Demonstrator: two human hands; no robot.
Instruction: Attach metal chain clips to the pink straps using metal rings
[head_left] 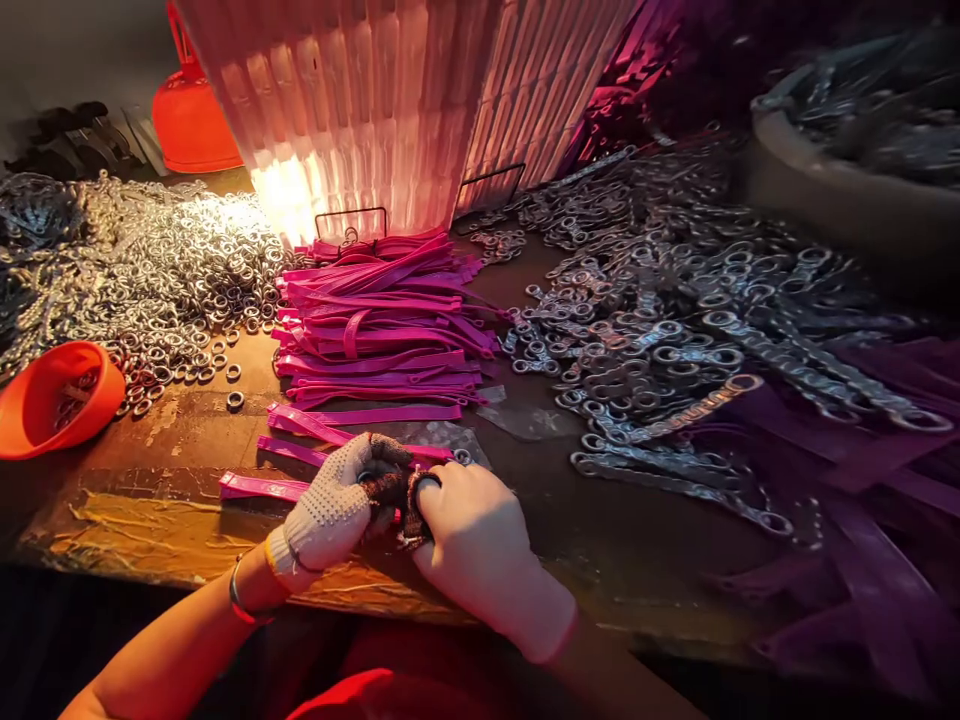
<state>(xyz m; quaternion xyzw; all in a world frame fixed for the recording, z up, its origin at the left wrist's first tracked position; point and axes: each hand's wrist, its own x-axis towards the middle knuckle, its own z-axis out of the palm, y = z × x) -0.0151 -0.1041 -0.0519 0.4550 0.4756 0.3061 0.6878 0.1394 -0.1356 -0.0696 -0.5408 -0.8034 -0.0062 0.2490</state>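
Observation:
Both my hands wear white knit gloves and meet at the near edge of the workbench. My left hand pinches a pink strap that trails off to the left. My right hand grips a small metal ring at the strap's end, fingertips touching the left hand's. Just beyond them lies a loose pile of pink straps.
A heap of silver rings covers the left side, with an orange bowl beside it. Metal clasps spread across the right. A lit ribbed pink container stands at the back, an orange scoop behind it.

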